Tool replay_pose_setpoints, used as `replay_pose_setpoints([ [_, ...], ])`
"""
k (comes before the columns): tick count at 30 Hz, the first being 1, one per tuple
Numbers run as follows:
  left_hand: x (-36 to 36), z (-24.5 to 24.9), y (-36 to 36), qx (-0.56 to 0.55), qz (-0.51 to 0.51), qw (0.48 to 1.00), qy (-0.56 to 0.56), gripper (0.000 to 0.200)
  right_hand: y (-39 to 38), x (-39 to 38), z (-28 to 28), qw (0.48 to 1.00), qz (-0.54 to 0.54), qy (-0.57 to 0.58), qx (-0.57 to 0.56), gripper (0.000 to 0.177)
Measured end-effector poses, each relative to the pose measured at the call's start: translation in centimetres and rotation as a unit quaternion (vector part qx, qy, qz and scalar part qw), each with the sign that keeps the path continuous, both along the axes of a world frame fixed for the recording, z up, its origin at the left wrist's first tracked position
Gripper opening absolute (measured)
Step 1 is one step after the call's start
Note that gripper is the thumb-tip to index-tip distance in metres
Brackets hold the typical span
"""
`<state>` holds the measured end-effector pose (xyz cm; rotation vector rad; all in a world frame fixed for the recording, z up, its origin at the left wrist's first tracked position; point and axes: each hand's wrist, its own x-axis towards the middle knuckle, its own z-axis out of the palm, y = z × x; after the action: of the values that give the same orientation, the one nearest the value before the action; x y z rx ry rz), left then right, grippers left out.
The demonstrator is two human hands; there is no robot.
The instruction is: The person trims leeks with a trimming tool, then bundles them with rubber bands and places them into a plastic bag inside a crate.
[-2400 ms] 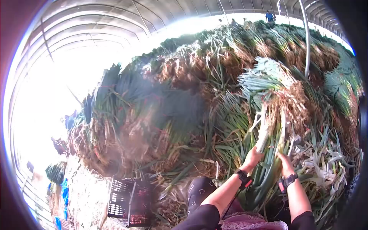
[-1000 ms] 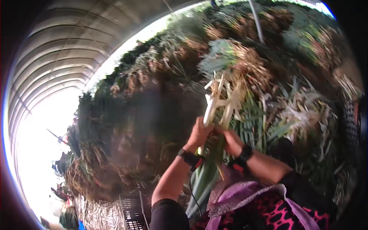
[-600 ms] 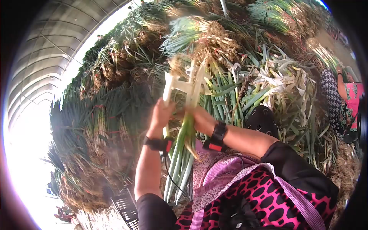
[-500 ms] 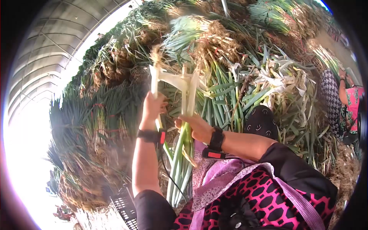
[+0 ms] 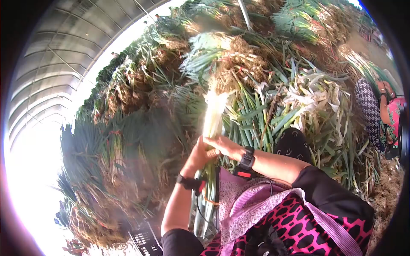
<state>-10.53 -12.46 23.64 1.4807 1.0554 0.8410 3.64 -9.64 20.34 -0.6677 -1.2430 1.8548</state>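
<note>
My left hand (image 5: 200,156) and my right hand (image 5: 225,147) meet around a small bunch of green onions (image 5: 213,117). Both are closed, the fingers wrapped about the stalks. White stems point away from me, with brownish roots at the far tip blending into the pile behind. Green leaves hang below the hands, along my apron (image 5: 232,202). How many stalks are in the bunch I cannot make out, as the fingers cover part of them and the white part is bright and blurred.
Loose green onions and pale peeled leaves (image 5: 318,96) lie ahead to the right. Tied bundles (image 5: 111,149) stand at left, and a rooty bundle (image 5: 243,55) lies ahead. My shoe (image 5: 292,145) rests among leaves. A co-worker (image 5: 390,113) sits at far right. A black crate (image 5: 145,241) is lower left.
My left hand, which held a single stalk apart on the left, has come right and down against my right hand. The stalks are now together in one bunch.
</note>
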Motion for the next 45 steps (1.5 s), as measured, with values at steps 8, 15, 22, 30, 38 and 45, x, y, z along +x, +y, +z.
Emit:
replay_pose_setpoints([
  [8, -1.0, 4.9, -1.6, 0.011, 0.129, 0.981, 0.147, 0.049, -0.5, 8.0, 10.4, 0.906, 0.053, -0.244, 0.342, 0.044],
  [15, -0.8, 7.6, -3.4, -0.113, 0.042, 0.990, 0.070, 0.049, 4.9, 5.8, 5.1, 0.805, -0.251, -0.266, 0.467, 0.112],
  [22, 0.5, 6.7, -6.9, -0.198, -0.100, 0.972, -0.074, 0.049, 3.4, 7.3, 5.8, 0.907, -0.140, -0.066, 0.392, 0.065],
  [30, 2.4, 7.4, -8.4, -0.264, -0.054, 0.956, -0.116, 0.045, 4.2, 10.5, 2.3, 0.955, -0.004, -0.172, 0.243, 0.024],
  [38, 0.1, 4.5, -12.7, -0.302, -0.066, 0.951, -0.013, 0.045, 16.2, 31.2, 0.4, 0.805, -0.469, -0.359, 0.060, 0.031],
  [45, -0.3, 2.8, -10.7, -0.312, 0.020, 0.946, -0.085, 0.038, 10.5, 29.2, 6.5, 0.818, -0.307, -0.433, 0.220, 0.028],
])
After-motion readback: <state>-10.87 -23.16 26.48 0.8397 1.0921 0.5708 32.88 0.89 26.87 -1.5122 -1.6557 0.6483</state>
